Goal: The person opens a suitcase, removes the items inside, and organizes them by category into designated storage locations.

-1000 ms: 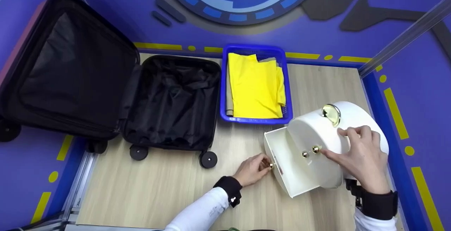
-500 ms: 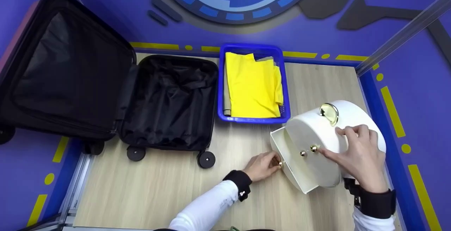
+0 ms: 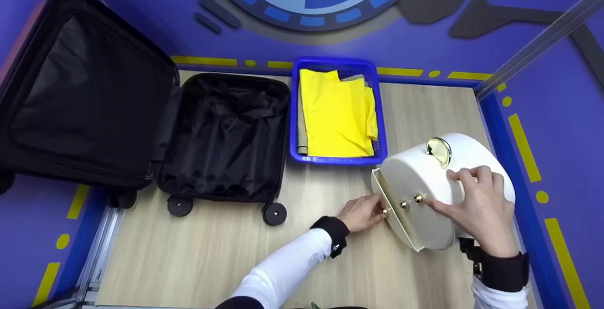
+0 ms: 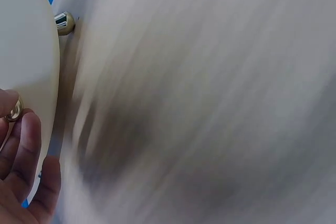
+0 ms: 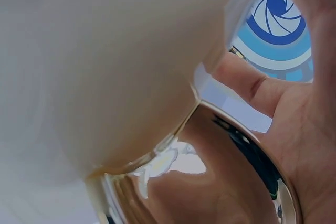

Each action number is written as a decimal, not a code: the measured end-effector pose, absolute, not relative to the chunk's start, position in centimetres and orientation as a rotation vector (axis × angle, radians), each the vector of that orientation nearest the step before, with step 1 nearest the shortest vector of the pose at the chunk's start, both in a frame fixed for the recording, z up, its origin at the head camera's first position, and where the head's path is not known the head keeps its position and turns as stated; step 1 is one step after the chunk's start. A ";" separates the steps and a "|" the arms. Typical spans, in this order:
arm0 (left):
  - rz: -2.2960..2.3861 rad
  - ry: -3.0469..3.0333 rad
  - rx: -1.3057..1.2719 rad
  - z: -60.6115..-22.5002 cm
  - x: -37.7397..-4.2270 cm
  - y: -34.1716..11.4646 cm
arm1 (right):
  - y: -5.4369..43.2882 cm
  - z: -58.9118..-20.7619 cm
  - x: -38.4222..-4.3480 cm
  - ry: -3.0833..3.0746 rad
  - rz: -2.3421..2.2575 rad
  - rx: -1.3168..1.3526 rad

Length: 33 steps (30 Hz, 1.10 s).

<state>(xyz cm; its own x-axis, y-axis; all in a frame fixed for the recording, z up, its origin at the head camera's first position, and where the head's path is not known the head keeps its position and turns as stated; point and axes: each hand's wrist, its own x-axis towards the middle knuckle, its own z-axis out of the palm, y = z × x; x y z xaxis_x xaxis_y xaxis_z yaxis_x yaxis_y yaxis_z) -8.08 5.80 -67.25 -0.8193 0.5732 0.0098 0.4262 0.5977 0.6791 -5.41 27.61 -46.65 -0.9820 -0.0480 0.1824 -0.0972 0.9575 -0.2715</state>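
Note:
A white cabinet (image 3: 465,153) with a rounded body stands at the right of the table, its drawer (image 3: 395,224) partly pulled out. In the head view my left hand (image 3: 361,212) pinches the drawer's small gold knob (image 3: 384,212); the left wrist view shows thumb and fingers around this knob (image 4: 16,109). My right hand (image 3: 486,205) holds the cabinet's front edge, fingers bent on the curved top and thumb beside another gold knob (image 3: 418,198). A third gold knob (image 3: 404,204) is on the same face. A large gold handle (image 5: 210,171) fills the right wrist view's lower part.
Behind the drawer stands a blue basket (image 3: 295,111) with folded yellow cloth (image 3: 335,111) and some grey-brown cloth. An open black suitcase (image 3: 226,134) on wheels is at the left, its lid (image 3: 89,96) leaning back. Blue walls (image 3: 557,125) border the wooden table (image 3: 212,257).
My left hand has moved to the right with the knob, and the drawer has slid further into the cabinet. My right hand stays in place on the cabinet.

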 end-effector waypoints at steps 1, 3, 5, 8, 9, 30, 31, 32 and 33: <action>1.016 2.614 0.830 -67.2 -8.2 6.1 | 27.6 -46.6 -5.4 -2.934 0.418 0.114; 0.996 2.607 0.821 -67.1 -8.6 6.6 | 27.7 -46.6 -5.4 -2.935 0.417 0.123; 0.986 2.605 0.798 -67.0 -8.9 7.1 | 27.7 -46.5 -5.5 -2.936 0.415 0.134; 0.997 2.597 0.757 -67.0 -9.0 7.7 | 27.7 -46.4 -5.5 -2.943 0.413 0.149; 1.002 2.596 0.742 -67.1 -9.0 7.8 | 27.7 -46.4 -5.5 -2.946 0.414 0.155; 1.055 2.541 0.777 -63.8 -7.3 3.8 | 27.7 -46.7 -4.8 -2.877 0.354 0.178; 1.085 2.536 0.780 -63.5 -7.2 2.9 | 27.6 -46.7 -4.8 -2.868 0.351 0.193; 1.116 2.539 0.783 -63.2 -7.1 2.0 | 27.6 -46.7 -4.8 -2.860 0.346 0.208; 1.149 2.543 0.784 -62.9 -7.0 1.0 | 27.5 -46.6 -4.7 -2.851 0.342 0.221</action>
<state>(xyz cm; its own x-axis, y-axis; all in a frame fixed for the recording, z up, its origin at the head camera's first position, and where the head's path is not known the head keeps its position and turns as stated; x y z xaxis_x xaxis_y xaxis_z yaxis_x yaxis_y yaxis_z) -6.98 1.04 -62.90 -0.8265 0.5630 0.0000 0.3719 0.5460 0.7507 -4.69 27.47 -46.64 -0.9544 -0.1189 0.2739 -0.1803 0.9607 -0.2111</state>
